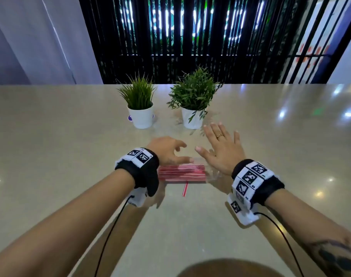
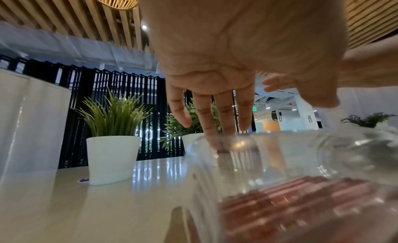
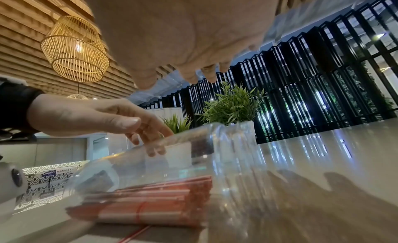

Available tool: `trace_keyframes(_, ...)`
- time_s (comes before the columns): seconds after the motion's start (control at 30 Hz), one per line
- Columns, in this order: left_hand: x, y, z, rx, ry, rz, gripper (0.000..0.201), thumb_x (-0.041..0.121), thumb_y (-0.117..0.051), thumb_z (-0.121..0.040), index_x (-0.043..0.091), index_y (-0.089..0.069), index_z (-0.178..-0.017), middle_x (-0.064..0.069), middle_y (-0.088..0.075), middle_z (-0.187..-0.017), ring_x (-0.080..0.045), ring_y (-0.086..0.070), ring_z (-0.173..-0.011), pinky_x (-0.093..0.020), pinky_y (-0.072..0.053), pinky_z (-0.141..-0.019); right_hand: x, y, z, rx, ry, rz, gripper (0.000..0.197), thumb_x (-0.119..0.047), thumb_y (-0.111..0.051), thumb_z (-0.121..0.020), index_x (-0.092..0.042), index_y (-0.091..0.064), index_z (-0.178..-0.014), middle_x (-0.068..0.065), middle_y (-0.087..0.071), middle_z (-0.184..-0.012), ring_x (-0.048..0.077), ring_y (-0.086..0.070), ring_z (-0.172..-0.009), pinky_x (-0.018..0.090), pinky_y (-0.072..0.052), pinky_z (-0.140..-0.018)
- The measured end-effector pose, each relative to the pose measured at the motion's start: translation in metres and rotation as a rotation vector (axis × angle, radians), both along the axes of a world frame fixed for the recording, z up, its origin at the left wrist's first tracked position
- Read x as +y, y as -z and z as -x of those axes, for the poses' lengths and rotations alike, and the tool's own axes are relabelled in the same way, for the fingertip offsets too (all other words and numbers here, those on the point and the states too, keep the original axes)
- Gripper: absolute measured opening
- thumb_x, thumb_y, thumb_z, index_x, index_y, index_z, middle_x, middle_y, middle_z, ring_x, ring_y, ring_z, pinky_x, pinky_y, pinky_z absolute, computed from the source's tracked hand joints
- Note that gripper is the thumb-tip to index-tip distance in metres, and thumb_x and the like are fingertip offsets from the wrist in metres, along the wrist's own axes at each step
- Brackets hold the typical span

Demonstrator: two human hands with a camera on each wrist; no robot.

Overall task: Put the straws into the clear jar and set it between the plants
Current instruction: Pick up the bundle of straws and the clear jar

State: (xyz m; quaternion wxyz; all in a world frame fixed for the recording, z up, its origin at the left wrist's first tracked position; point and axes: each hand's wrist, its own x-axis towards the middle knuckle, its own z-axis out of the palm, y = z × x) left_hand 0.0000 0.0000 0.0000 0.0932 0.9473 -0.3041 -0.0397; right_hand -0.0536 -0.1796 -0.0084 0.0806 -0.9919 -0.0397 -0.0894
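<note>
Mostly hidden: jar [image 1: 208, 172] outline; straws [image 1: 181, 172] inside; left hand [image 1: 167, 149], right hand [image 1: 220, 150] hands spread, empty.

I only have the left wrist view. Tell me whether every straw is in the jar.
Observer: No. The head view shows one loose straw on the table, on the person's side of the jar, which lies on its side.
Operator: Describe the ones inside.
Observer: From the right wrist, the bundle inside has a thin red band round it.
Operator: Report the right hand.
Observer: The right hand is spread open above the jar's right end, holding nothing.
</note>
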Motion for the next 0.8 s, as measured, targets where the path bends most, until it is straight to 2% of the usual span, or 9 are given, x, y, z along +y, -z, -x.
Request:
trace_keyframes(0.1, -0.004, 0.007, 0.006, 0.044, 0.032, -0.089, 0.085, 0.075, -0.044, -0.061, 0.025, -0.043, -0.129, -0.001, -0.062, -0.122, -0.023, -0.057, -0.108, -0.034, -0.04, -0.083, 0.002, 0.004, 0.003, 0.029, 0.005, 0.016, 0.07, -0.059, -0.026, -0.09, -0.022, -0.009, -0.147, 0.005, -0.011, -0.159, 0.021, -0.006, -0.146, 0.053, -0.004, -0.116)
trace_keyframes(0.17, -0.009, 0.013, 0.011, 0.033, 0.049, -0.108, 0.086, 0.072, -0.054, -0.062, 0.022, -0.041, -0.131, -0.004, -0.059, -0.124, -0.025, -0.054, -0.111, -0.034, -0.04, -0.085, 0.001, 0.006, 0.004, 0.051, 0.019, -0.008, 0.063, -0.053, -0.033, -0.092, -0.019, -0.022, -0.143, 0.009, -0.03, -0.153, 0.024, -0.028, -0.14, 0.05, -0.02, -0.112)
trace_keyframes(0.23, -0.012, 0.018, 0.015, 0.006, 0.061, -0.126, 0.09, 0.07, -0.059, -0.061, 0.022, -0.036, -0.134, -0.005, -0.056, -0.125, -0.026, -0.051, -0.113, -0.037, -0.04, -0.09, 0.001, 0.004, 0.008, 0.046, 0.051, -0.037, 0.052, -0.046, -0.039, -0.093, -0.018, -0.036, -0.136, 0.009, -0.05, -0.139, 0.027, -0.048, -0.124, 0.04, -0.04, -0.097)
trace_keyframes(0.3, -0.015, 0.024, 0.016, -0.014, 0.069, -0.154, 0.096, 0.069, -0.063, -0.058, 0.023, -0.03, -0.136, -0.005, -0.054, -0.124, -0.026, -0.049, -0.112, -0.041, -0.039, -0.094, 0.001, 0.003, 0.012, -0.006, 0.081, -0.063, 0.043, -0.04, -0.042, -0.093, -0.018, -0.045, -0.13, 0.007, -0.058, -0.129, 0.027, -0.055, -0.114, 0.035, -0.046, -0.084)
trace_keyframes(0.37, -0.018, 0.03, 0.017, -0.008, 0.062, -0.187, 0.096, 0.063, -0.067, -0.058, 0.024, -0.026, -0.136, -0.004, -0.054, -0.123, -0.026, -0.048, -0.112, -0.043, -0.036, -0.094, 0.001, 0.003, 0.015, -0.033, 0.098, -0.077, 0.038, -0.037, -0.045, -0.093, -0.018, -0.05, -0.126, 0.006, -0.06, -0.125, 0.027, -0.057, -0.11, 0.034, -0.046, -0.081)
trace_keyframes(0.43, -0.019, 0.031, 0.015, -0.017, 0.046, -0.194, 0.088, 0.057, -0.068, -0.062, 0.023, -0.03, -0.133, -0.006, -0.055, -0.12, -0.027, -0.05, -0.109, -0.041, -0.039, -0.091, -0.002, 0.003, 0.015, -0.04, 0.114, -0.103, 0.032, -0.036, -0.046, -0.092, -0.019, -0.055, -0.118, 0.005, -0.064, -0.119, 0.026, -0.059, -0.106, 0.033, -0.046, -0.079)
trace_keyframes(0.57, -0.014, 0.028, 0.012, -0.005, -0.001, -0.11, 0.077, 0.051, -0.069, -0.064, 0.018, -0.037, -0.125, -0.008, -0.057, -0.113, -0.028, -0.054, -0.1, -0.037, -0.044, -0.081, -0.007, -0.001, 0.017, -0.068, 0.137, -0.175, 0.021, -0.033, -0.049, -0.09, -0.017, -0.061, -0.095, 0.007, -0.069, -0.098, 0.03, -0.062, -0.088, 0.031, -0.042, -0.067)
trace_keyframes(0.7, -0.002, 0.023, 0.013, 0.004, -0.067, 0.102, 0.068, 0.045, -0.069, -0.063, 0.015, -0.038, -0.115, -0.008, -0.056, -0.111, -0.028, -0.055, -0.09, -0.033, -0.04, -0.071, -0.005, -0.012, 0.021, -0.23, 0.143, -0.314, 0.011, -0.026, -0.05, -0.088, -0.016, -0.055, -0.089, 0.0, -0.061, -0.082, 0.028, -0.056, -0.078, 0.03, -0.035, -0.062)
trace_keyframes(0.8, 0.009, 0.015, 0.014, 0.061, -0.14, 0.343, 0.065, 0.045, -0.069, -0.055, 0.017, -0.037, -0.104, -0.005, -0.055, -0.1, -0.027, -0.055, -0.08, -0.036, -0.044, -0.066, 0.0, -0.018, 0.024, -0.288, 0.133, -0.399, 0.008, -0.023, -0.046, -0.091, -0.015, -0.046, -0.091, 0.0, -0.055, -0.079, 0.028, -0.053, -0.073, 0.03, -0.033, -0.061)
